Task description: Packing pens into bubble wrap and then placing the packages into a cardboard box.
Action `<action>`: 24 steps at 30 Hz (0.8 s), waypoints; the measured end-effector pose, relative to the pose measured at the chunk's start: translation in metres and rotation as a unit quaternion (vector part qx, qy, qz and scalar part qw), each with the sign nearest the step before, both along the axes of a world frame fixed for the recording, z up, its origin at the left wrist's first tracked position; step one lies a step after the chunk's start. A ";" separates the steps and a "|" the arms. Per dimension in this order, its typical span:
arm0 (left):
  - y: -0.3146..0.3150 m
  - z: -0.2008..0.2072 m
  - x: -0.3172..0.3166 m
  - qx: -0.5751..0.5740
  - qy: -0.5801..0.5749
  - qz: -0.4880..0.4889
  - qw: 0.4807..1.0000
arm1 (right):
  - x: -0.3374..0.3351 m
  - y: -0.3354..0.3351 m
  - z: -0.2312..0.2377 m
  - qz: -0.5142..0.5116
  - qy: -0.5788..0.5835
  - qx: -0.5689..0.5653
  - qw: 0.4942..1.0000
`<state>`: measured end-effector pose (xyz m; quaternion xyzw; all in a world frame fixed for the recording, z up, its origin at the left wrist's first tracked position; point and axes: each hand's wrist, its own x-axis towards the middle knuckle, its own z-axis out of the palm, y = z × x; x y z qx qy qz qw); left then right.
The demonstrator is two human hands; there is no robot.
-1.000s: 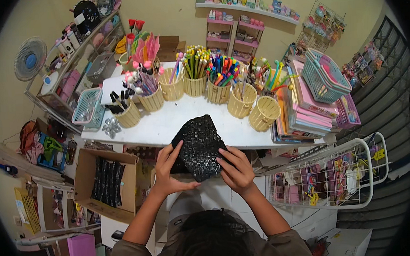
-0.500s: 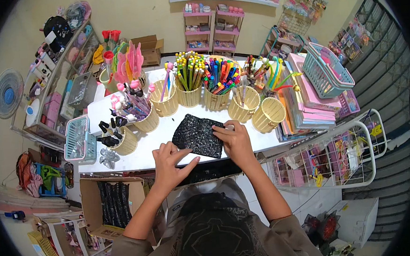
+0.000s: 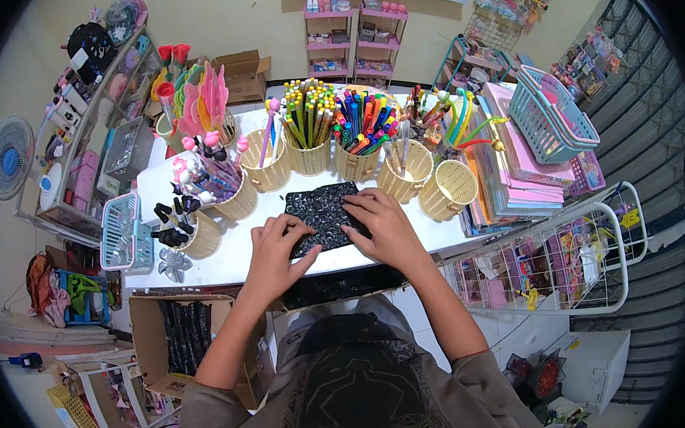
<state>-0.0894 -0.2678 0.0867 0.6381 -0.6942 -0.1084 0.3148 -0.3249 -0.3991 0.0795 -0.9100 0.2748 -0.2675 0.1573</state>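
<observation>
Spreading their fingers, the left hand [image 3: 273, 253] and the right hand [image 3: 380, 231] are resting on a black wrap [image 3: 322, 206], apart from each other. The wrap is lying on the bench [image 3: 240, 249], near the middle of its front edge, its bumpy surface shining. The left hand is touching the wrap's left side, its thumb pointing along the near edge; whether that thumb is touching the wrap, one cannot tell. The right hand is covering part of the right side, its thumb and fingers standing apart. Behind the wrap, woven cups are forming an arc; two of them are holding pencils [image 3: 302, 125] and markers [image 3: 363, 122]. A silver bow [image 3: 175, 265] is sitting near the left front corner, just beside a blue basket [image 3: 129, 250]. Folders [image 3: 513, 180] are lying stacked at the right. Below the bench, at the left, a box [image 3: 150, 335] is holding more black wrapping [image 3: 187, 333].
</observation>
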 end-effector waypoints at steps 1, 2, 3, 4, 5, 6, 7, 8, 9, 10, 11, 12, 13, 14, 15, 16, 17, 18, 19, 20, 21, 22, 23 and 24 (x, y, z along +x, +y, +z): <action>-0.002 0.000 0.000 0.000 0.001 0.001 1.000 | 0.000 -0.003 -0.002 0.001 0.001 0.000 1.000; -0.003 0.001 0.000 -0.009 -0.007 0.003 1.000 | -0.001 -0.005 -0.004 0.005 -0.013 0.014 1.000; -0.004 0.002 -0.001 -0.019 -0.015 0.005 1.000 | -0.003 -0.006 -0.005 0.008 -0.026 0.027 0.999; -0.003 0.003 -0.002 -0.013 -0.018 0.004 1.000 | -0.005 -0.005 -0.004 0.008 -0.024 0.026 0.999; -0.003 0.004 -0.002 -0.017 -0.017 0.002 1.000 | -0.005 -0.004 -0.001 0.010 -0.038 0.006 0.999; -0.004 0.006 -0.001 -0.012 -0.029 0.002 0.999 | -0.005 -0.003 0.002 0.011 -0.052 -0.015 0.998; -0.006 0.009 -0.003 -0.009 -0.042 0.000 0.999 | -0.006 -0.002 0.005 0.019 -0.079 -0.012 0.997; -0.008 0.015 -0.007 -0.025 -0.041 0.000 0.999 | -0.010 0.002 0.013 0.020 -0.094 -0.001 0.995; -0.009 0.022 -0.012 -0.031 -0.043 -0.001 0.999 | -0.014 0.006 0.024 0.024 -0.112 0.009 0.993; -0.011 0.027 -0.017 -0.030 -0.031 0.002 0.999 | -0.018 0.008 0.035 0.025 -0.139 -0.001 0.990; -0.014 0.034 -0.022 -0.030 -0.020 0.004 0.999 | -0.023 0.011 0.045 0.024 -0.169 -0.002 0.985; -0.019 0.040 -0.032 -0.050 -0.013 0.005 0.999 | -0.031 0.012 0.056 0.017 -0.175 -0.006 0.984; -0.025 0.048 -0.040 -0.059 -0.004 -0.005 0.998 | -0.038 0.011 0.067 0.011 -0.182 -0.011 0.983; -0.031 0.055 -0.049 -0.075 0.003 -0.003 0.997 | -0.044 0.008 0.079 0.011 -0.184 -0.017 0.983; -0.038 0.062 -0.058 -0.091 0.010 -0.001 0.996 | -0.050 0.004 0.090 -0.015 -0.185 -0.017 0.982; -0.047 0.066 -0.065 -0.096 0.008 -0.001 0.995 | -0.053 -0.002 0.097 -0.040 -0.187 -0.015 0.981; -0.056 0.067 -0.072 -0.081 0.076 0.010 0.994 | -0.056 -0.008 0.102 -0.040 -0.188 -0.020 0.981; -0.065 0.068 -0.079 -0.065 0.143 0.023 0.987 | -0.058 -0.016 0.106 -0.064 -0.176 -0.013 0.982; -0.072 0.069 -0.088 -0.069 0.141 0.024 0.987 | -0.059 -0.024 0.109 -0.087 -0.165 -0.005 0.983; -0.080 0.067 -0.097 -0.082 0.155 0.034 0.984 | -0.059 -0.030 0.107 -0.087 -0.142 0.007 0.986; -0.085 0.065 -0.103 -0.094 0.169 0.044 0.980 | -0.057 -0.036 0.105 -0.083 -0.143 0.008 0.986; -0.088 0.059 -0.106 -0.073 0.179 0.036 0.981 | -0.053 -0.041 0.103 -0.080 -0.141 0.028 0.986; -0.090 0.059 -0.113 -0.072 0.177 0.038 0.981 | -0.050 -0.045 0.101 -0.079 -0.138 0.048 0.986; -0.092 0.059 -0.120 -0.076 0.184 0.045 0.979 | -0.048 -0.049 0.096 -0.086 -0.127 0.062 0.986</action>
